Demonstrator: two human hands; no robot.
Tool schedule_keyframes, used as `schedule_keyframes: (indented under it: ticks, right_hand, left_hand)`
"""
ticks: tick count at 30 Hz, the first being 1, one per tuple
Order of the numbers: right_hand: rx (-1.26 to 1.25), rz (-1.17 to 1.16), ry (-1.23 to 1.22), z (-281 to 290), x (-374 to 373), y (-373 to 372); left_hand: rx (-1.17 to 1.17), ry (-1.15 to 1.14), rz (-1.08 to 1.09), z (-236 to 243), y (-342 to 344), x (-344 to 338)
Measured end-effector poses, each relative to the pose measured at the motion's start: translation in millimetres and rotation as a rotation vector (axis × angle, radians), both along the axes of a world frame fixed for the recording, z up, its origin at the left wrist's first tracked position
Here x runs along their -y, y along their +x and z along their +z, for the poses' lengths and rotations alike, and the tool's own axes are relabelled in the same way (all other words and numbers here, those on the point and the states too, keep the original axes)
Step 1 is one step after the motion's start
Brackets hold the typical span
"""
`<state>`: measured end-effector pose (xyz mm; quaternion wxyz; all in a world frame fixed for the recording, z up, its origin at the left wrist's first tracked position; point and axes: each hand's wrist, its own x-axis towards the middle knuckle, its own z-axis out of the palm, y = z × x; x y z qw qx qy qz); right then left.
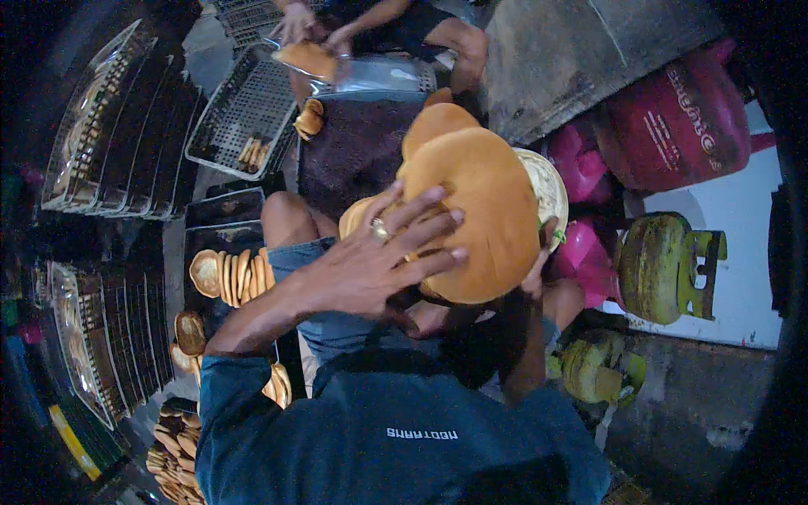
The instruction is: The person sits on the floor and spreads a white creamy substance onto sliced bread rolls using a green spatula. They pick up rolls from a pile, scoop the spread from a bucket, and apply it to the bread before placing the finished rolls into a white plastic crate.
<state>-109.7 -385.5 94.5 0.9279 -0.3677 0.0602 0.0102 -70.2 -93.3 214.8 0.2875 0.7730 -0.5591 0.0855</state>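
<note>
large round bun (484, 215): above blue shorts (332, 334) | left hand (396, 252): fingers spread over its top | right hand (535, 276): by right edge, mostly hidden, finger state cannot be told | probably light, soft, dents easily; cradle broadly from beneath

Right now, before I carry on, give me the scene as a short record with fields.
Left hand: the left hand lies with fingers spread on the large round bread
Right hand: the right hand is at that bread's right edge, mostly hidden; grip unclear
Beside bread: a pale round face shows past its right edge
Left side: row of round breads; grey crate holding a few small pieces
Opposite: a co-worker's hands with bread in clear plastic
Right side: green gas cylinder, pinkish-red cylinder
</note>
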Motion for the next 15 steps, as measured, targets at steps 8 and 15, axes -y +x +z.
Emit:
schedule_keyframes:
  ticks: [8,15]
  right_hand:
    - [-0.048,0.016,-0.188,-41,-22,-42]
    - [0.091,-0.024,-0.438,-49,-5,-3]
  left_hand:
    - [-0.345,0.139,-0.076,-80,-31,19]
    - [-0.475,-0.034,0.044,-86,-58,16]
